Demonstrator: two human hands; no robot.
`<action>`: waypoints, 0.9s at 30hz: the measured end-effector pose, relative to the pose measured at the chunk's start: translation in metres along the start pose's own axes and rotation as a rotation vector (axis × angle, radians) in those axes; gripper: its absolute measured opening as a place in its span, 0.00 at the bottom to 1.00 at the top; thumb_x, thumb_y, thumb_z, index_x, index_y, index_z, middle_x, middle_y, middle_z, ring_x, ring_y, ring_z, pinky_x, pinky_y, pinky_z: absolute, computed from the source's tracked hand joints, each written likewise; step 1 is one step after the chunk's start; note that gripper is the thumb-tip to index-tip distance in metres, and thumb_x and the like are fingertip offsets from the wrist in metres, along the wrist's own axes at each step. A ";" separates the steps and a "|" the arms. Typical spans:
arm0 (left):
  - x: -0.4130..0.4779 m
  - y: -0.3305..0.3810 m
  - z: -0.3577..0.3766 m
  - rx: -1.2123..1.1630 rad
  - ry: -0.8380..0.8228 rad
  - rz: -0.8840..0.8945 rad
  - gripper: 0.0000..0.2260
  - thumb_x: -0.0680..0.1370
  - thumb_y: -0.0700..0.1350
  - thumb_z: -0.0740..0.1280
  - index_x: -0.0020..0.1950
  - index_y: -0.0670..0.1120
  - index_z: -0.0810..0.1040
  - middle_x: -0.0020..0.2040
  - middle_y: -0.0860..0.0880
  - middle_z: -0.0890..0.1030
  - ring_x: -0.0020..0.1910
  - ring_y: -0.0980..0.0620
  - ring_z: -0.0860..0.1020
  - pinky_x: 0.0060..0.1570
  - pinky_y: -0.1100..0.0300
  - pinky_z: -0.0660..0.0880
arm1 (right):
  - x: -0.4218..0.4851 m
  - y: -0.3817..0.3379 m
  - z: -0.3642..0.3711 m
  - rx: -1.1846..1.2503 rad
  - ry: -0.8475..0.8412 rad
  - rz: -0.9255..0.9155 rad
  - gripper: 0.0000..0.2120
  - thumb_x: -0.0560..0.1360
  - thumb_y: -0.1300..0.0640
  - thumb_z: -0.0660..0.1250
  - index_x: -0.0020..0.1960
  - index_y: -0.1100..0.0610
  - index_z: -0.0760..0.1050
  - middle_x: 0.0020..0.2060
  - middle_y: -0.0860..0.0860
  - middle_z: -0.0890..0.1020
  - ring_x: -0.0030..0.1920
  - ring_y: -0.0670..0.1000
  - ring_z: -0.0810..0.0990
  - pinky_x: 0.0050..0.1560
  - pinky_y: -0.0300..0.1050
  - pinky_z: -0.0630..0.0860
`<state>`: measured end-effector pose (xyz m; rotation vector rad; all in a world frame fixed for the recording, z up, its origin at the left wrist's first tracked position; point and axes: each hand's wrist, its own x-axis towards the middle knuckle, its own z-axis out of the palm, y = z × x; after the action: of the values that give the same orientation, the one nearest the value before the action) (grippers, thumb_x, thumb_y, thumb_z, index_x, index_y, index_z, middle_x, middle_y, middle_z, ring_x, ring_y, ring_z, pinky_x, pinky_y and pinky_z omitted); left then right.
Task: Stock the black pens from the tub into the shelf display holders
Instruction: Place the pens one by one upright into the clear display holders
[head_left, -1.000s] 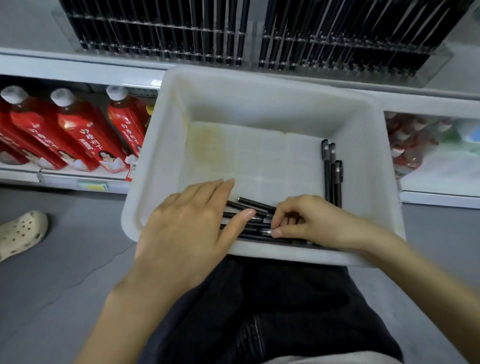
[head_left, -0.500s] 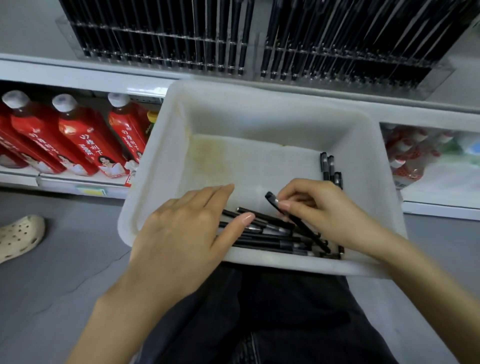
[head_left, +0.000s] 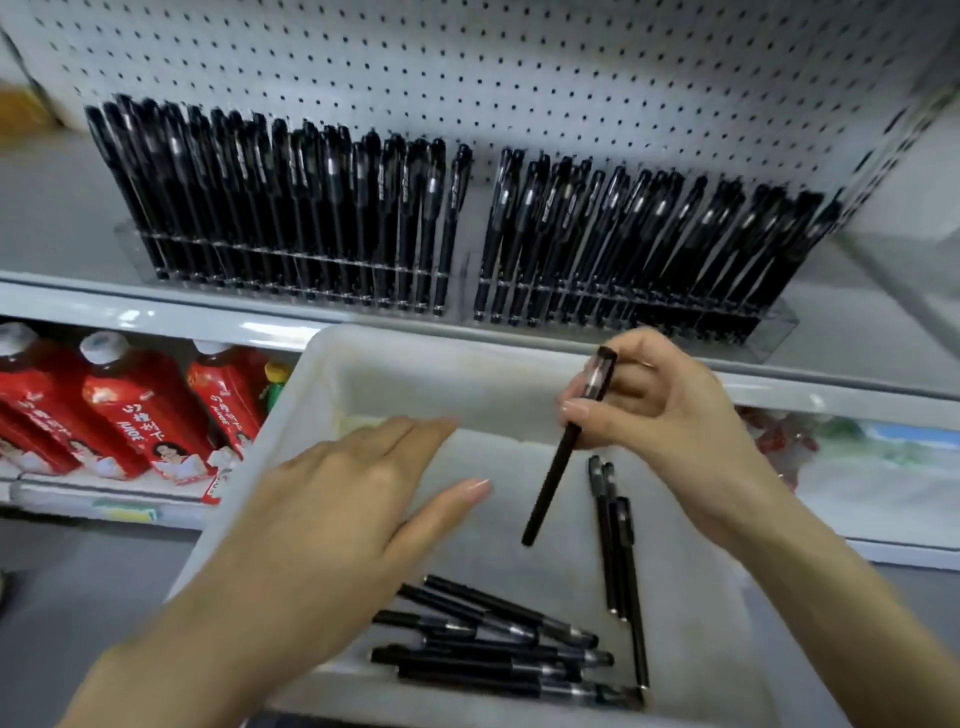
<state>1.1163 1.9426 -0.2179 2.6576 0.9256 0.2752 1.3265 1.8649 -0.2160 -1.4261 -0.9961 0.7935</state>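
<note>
My right hand (head_left: 670, 415) pinches one black pen (head_left: 558, 467) near its capped end, lifted above the white tub (head_left: 415, 364) and tilted, cap up. My left hand (head_left: 332, 519) hovers flat over the tub's left half, fingers straight, holding nothing. Several black pens (head_left: 493, 649) lie in a loose pile at the tub's near edge, and three more pens (head_left: 618, 561) lie along its right side. On the shelf behind the tub stand two clear display holders, the left holder (head_left: 291, 260) and the right holder (head_left: 649, 291), both packed with upright black pens.
Red bottles (head_left: 130, 410) with white caps lean on the lower shelf to the left. The grey shelf edge (head_left: 156, 317) runs just behind the tub. A white pegboard (head_left: 519, 78) backs the holders. Blurred packaged goods (head_left: 857, 457) fill the lower right shelf.
My right hand has picked one pen out of the pile and raised it toward the shelf. My left hand has lifted off the pile. The camera has tilted up, showing the holders fully.
</note>
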 end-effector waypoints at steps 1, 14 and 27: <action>0.010 0.004 -0.001 -0.041 0.032 0.013 0.37 0.67 0.74 0.33 0.73 0.64 0.53 0.68 0.68 0.64 0.63 0.65 0.68 0.54 0.69 0.64 | 0.005 -0.006 -0.001 0.017 0.040 -0.040 0.15 0.64 0.64 0.73 0.47 0.59 0.71 0.36 0.52 0.83 0.38 0.52 0.83 0.38 0.45 0.80; 0.080 0.041 0.014 -0.574 0.304 0.039 0.15 0.76 0.47 0.68 0.56 0.64 0.69 0.45 0.66 0.79 0.42 0.61 0.80 0.44 0.57 0.77 | 0.038 -0.046 0.005 -0.017 0.284 -0.406 0.17 0.69 0.63 0.72 0.54 0.52 0.71 0.38 0.52 0.81 0.39 0.50 0.83 0.37 0.40 0.80; 0.111 -0.018 0.015 0.337 0.506 0.171 0.22 0.78 0.57 0.59 0.62 0.44 0.77 0.55 0.50 0.81 0.50 0.52 0.81 0.36 0.60 0.77 | 0.089 -0.033 -0.030 -0.420 0.567 -0.750 0.21 0.68 0.55 0.75 0.52 0.42 0.66 0.41 0.41 0.76 0.41 0.41 0.79 0.47 0.33 0.76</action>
<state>1.1962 2.0230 -0.2293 3.0484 0.9493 0.9434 1.3860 1.9320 -0.1735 -1.3477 -1.1533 -0.3742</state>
